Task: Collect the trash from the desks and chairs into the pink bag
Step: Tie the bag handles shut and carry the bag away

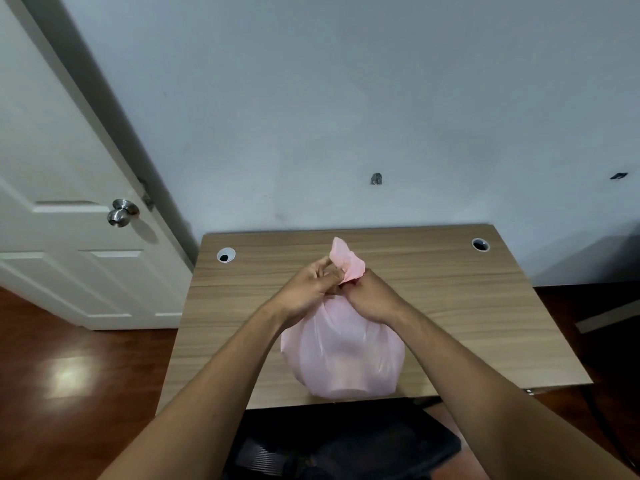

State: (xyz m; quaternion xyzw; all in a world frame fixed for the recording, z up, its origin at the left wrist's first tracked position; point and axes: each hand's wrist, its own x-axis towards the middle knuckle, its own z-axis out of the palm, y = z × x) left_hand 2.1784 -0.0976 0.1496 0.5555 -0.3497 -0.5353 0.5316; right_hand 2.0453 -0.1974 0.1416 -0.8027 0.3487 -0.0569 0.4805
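A full, rounded pink bag (343,355) stands on the wooden desk (467,306) near its front edge. Its neck is gathered and twisted, and the loose top sticks up above my fingers. My left hand (308,292) grips the neck from the left. My right hand (372,299) grips it from the right, touching the left hand. What is inside the bag shows only as faint shapes through the plastic.
The desk stands against a pale wall and has two round cable holes (225,255) at the back corners. A black chair (343,445) sits under the front edge. A white door with a metal knob (122,212) is to the left, over a reddish wood floor.
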